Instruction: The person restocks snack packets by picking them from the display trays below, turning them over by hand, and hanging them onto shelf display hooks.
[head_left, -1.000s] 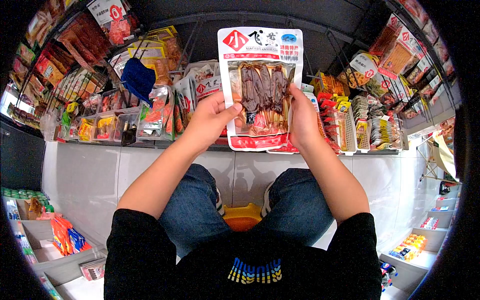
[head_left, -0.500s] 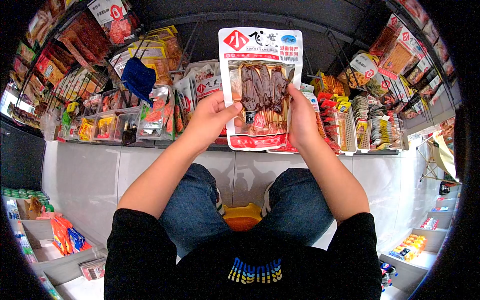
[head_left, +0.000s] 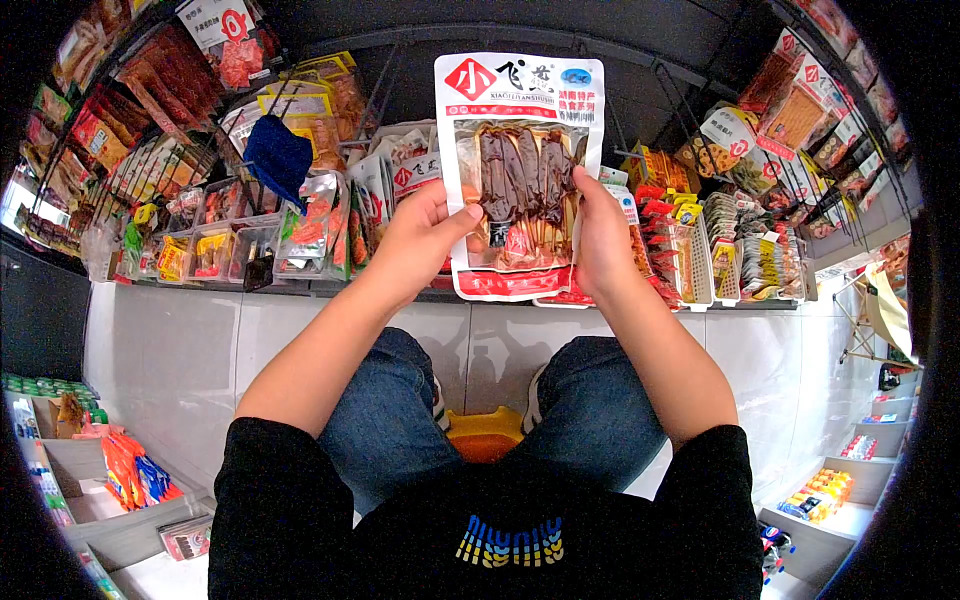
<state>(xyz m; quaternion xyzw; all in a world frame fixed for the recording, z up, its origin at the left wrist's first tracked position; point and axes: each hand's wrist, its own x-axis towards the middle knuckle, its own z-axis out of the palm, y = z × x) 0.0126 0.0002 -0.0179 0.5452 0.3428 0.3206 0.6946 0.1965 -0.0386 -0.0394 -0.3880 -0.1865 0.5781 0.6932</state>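
The pack point(head_left: 522, 190) is up in front of the rack point(head_left: 690, 40), its printed face towards the wearer and its long sides close to upright. The left hand point(head_left: 425, 240) pinches its left edge, thumb flat on the front; the right hand point(head_left: 607, 235) grips the right edge, thumb also in front. Both are closed only as far as the pack's thin edge allows.

Above the pack's top edge is the rack's dark back. To its left, white packets point(head_left: 415, 172) sit just beyond the left hand, with a blue cloth point(head_left: 277, 163) farther out; to its right, a white basket point(head_left: 700, 265) stands near the right wrist. Below, pale floor point(head_left: 165, 345) runs from the rack's front edge to the knees — open room on both sides of the forearms.

The fingers behind the pack are mostly hidden, and the pack covers the middle of the goods. Glare blurs its window, and the small print cannot be read. The shoes point(head_left: 536, 395) and yellow stool point(head_left: 482, 432) show only in part — jeans point(head_left: 375, 430) cover the rest. The lens's dark rim cuts off the side shelves point(head_left: 90, 465).
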